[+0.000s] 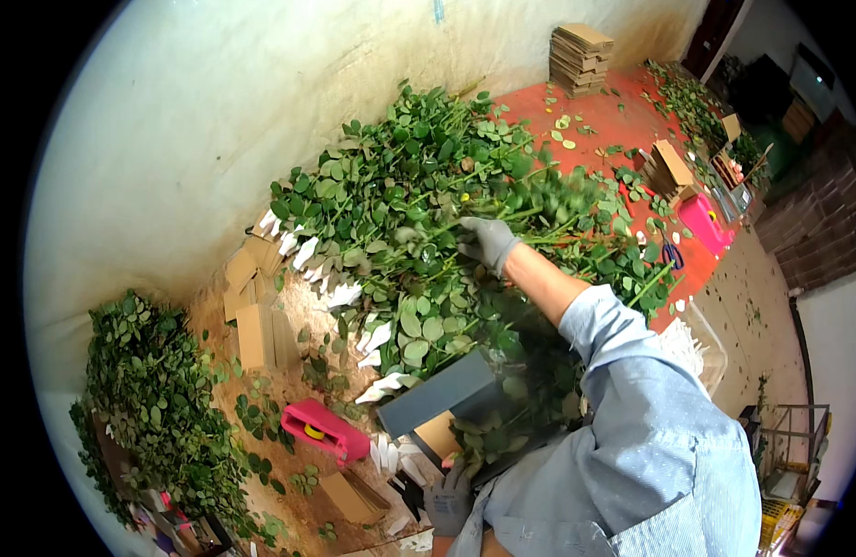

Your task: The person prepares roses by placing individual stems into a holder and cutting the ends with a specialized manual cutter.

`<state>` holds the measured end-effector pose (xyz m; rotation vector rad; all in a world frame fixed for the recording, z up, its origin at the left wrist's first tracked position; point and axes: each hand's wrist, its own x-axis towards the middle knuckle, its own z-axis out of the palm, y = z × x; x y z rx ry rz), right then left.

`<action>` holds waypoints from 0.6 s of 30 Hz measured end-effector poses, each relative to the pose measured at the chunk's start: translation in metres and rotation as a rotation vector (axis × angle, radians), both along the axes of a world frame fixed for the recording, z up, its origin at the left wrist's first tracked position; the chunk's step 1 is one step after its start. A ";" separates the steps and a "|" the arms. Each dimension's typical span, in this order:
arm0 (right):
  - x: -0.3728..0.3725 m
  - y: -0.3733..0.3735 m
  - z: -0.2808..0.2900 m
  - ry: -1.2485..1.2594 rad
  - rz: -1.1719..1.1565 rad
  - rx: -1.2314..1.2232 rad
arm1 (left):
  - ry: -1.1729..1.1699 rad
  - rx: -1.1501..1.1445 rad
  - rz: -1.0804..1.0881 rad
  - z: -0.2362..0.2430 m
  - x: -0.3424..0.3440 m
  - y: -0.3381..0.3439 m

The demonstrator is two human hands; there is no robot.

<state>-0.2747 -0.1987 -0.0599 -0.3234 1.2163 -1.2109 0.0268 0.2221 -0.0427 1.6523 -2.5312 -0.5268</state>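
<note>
My right hand [486,243], in a grey glove, reaches into a large pile of leafy green stems [391,186], fingers closed on a stem near the middle. Along the pile's left edge lie white wrappers [344,295]. My left hand [449,501], also gloved, is low in the view, fingers curled beside a small pink bud [449,460]; what they hold is unclear. Just above it sits a dark grey angled block [435,395] with a cardboard piece [437,436] below, next to more leaves.
Left: a leafy heap [149,399], folded cardboard [256,334], a pink tool [307,422]. Right: red surface [530,116], cardboard stacks [577,60], another pink tool [697,223], blue scissors [669,252], a clear bin [711,371], a metal rack [795,418]. A stained wall [168,139] runs behind.
</note>
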 end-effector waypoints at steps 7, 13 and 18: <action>0.009 0.049 -0.015 0.678 0.002 -0.161 | 0.006 -0.039 0.002 -0.006 0.000 0.004; 0.027 0.044 0.038 0.223 -0.025 0.035 | -0.030 -0.045 -0.023 -0.008 0.003 0.001; 0.053 0.076 0.034 0.113 0.335 -0.005 | -0.092 -0.116 -0.023 -0.029 0.010 0.012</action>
